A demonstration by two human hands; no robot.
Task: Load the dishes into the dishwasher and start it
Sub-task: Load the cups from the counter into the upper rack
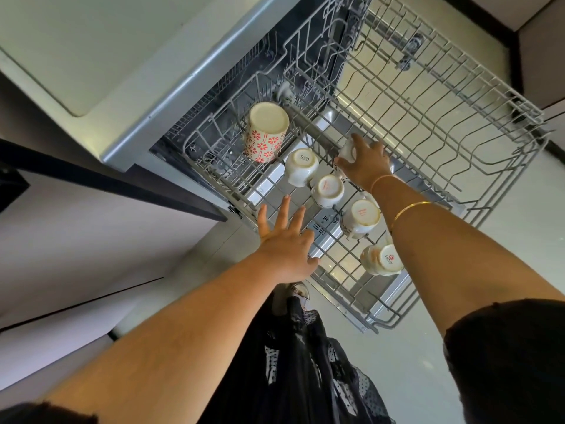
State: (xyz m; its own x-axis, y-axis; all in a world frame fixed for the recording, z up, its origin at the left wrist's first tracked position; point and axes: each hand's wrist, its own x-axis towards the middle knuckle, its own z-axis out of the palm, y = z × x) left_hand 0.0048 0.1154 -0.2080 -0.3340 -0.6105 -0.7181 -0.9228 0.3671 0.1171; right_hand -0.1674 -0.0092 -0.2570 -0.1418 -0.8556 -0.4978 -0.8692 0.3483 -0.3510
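On the pulled-out upper rack (443, 96), just beside a row of upturned cups, a small white cup (347, 152) is base-up under the right grip (363, 166). The fingers curl round its side. I cannot tell whether the cup has reached the wires, since the hand hides its lower part.

The step in hand looks like seating this cup. To do it well, I would lower it mouth down between the tines, slightly tilted so water runs off the base. I would let go only once it stands without rocking. It should end close to the row of four white cups (327, 191) without knocking them, so spray can pass between.

Those four run diagonally toward the person, all base-up. A taller floral mug (266, 133) stands inverted at the rack's far left corner.

The left grip (286, 243) is wide open, fingers spread and holding nothing, at the rack's near edge. Pressing lightly there would likely stop the rack rolling while the cup goes in. Behind the rack, the dishwasher (305, 56) tub is dark.
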